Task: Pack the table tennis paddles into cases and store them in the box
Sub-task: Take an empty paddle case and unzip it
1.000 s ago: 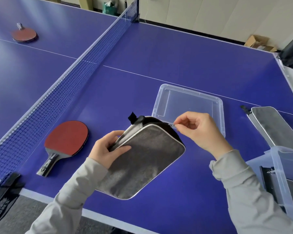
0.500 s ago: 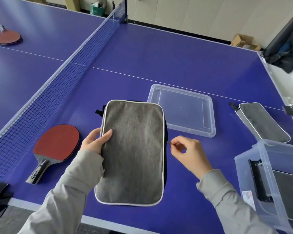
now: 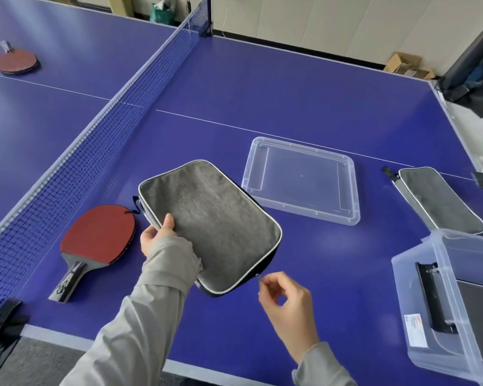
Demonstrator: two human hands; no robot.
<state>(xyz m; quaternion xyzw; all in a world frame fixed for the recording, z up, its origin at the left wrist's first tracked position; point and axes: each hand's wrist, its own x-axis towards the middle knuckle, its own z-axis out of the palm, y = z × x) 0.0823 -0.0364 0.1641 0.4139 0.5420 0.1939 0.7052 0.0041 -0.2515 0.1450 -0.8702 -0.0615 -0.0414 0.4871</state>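
While the left hand grips the soft grey case above the tabletop, the right hand pinches its zipper pull; light, floppy, best held by the piped edge.

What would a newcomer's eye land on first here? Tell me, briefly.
The grey case in the middle, gripped by the left hand while the right hand pinches its zipper pull at the near corner. Next, the red paddle lying left of it by the net, and the clear lid just beyond.
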